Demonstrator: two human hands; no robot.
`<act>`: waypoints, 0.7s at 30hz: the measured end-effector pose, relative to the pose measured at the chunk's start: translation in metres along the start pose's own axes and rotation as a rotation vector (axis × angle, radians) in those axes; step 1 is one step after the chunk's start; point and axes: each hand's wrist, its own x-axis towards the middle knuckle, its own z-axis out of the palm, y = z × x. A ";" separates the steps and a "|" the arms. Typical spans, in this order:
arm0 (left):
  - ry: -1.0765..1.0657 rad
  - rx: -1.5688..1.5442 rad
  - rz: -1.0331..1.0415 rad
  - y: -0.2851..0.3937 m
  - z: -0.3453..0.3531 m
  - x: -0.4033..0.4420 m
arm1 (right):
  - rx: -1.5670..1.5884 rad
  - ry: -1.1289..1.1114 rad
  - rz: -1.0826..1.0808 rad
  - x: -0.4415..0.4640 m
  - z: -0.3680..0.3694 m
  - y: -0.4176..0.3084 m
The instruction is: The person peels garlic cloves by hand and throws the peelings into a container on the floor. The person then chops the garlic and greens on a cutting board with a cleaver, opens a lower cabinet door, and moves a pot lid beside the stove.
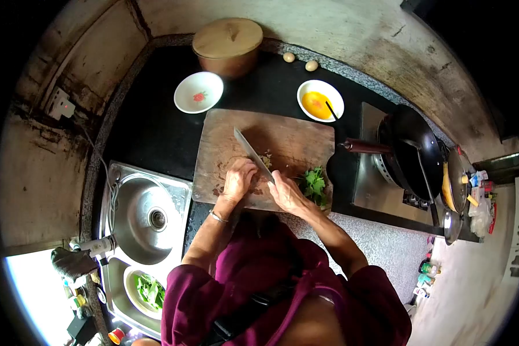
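Two hands (240, 180) (288, 193) are in view, along with one bracelet (217, 217), one knife (252, 152) and one cutting board (218, 135). Beyond these there are two white bowls (185, 92) (324, 86), two eggs (289, 57) (311, 66), one lidded pot (228, 49) and one wok (410, 164). One sink (183, 187) has two basins (137, 202) (116, 274), and there is one basket (129, 291) and one wall socket (60, 104).

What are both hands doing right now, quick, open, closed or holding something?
Left hand: curled over the cutting board; whether it grips anything cannot be told.
Right hand: closed, holding the knife.
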 end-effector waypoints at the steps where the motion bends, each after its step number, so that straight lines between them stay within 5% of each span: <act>1: -0.013 -0.007 -0.029 -0.003 0.002 -0.003 | 0.000 -0.003 0.014 0.000 0.001 0.000; 4: 0.000 0.035 0.010 -0.006 0.000 -0.006 | 0.096 -0.147 0.243 0.003 -0.012 -0.012; 8: -0.002 0.017 -0.007 -0.002 -0.003 -0.008 | 0.044 -0.067 0.086 -0.003 0.002 -0.001; 12: 0.001 0.058 -0.033 -0.003 -0.005 -0.010 | 0.107 -0.151 0.221 0.002 -0.009 -0.014; 17: 0.017 0.076 -0.052 0.000 -0.007 -0.006 | 0.106 -0.065 0.050 -0.001 0.004 -0.002; 21: 0.022 0.074 -0.040 -0.003 -0.010 -0.010 | 0.067 -0.091 0.124 0.000 0.003 -0.013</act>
